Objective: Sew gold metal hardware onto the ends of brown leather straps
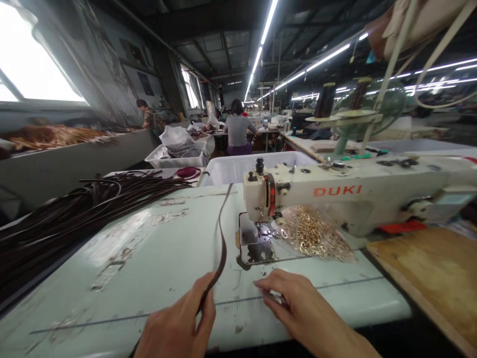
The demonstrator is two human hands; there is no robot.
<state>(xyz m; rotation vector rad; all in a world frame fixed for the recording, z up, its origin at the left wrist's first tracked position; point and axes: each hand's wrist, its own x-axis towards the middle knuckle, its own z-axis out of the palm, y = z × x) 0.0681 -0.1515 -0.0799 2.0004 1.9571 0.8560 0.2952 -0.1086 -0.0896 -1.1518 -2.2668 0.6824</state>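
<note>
My left hand [182,318] is closed around a thin dark brown leather strap [223,248], pinched between thumb and fingers. The strap's free length curves away over the pale green sewing table [179,258] towards the back edge. To the right, my right hand [298,308] hovers low over the table's front, fingers stretched and thumb apart; I make out nothing held in it. Just beyond it stands the sewing machine [335,189], its needle area above a worn metal plate [257,248]. A clear bag of gold-coloured metal hooks or rings [313,231] lies under the machine's arm.
A heap of dark straps [85,209] covers the table's left side. White bins [223,169] stand behind the table. A wooden board [428,273] is at the right. Thread spools [326,99] rise behind the machine. A co-worker [238,129] sits farther back.
</note>
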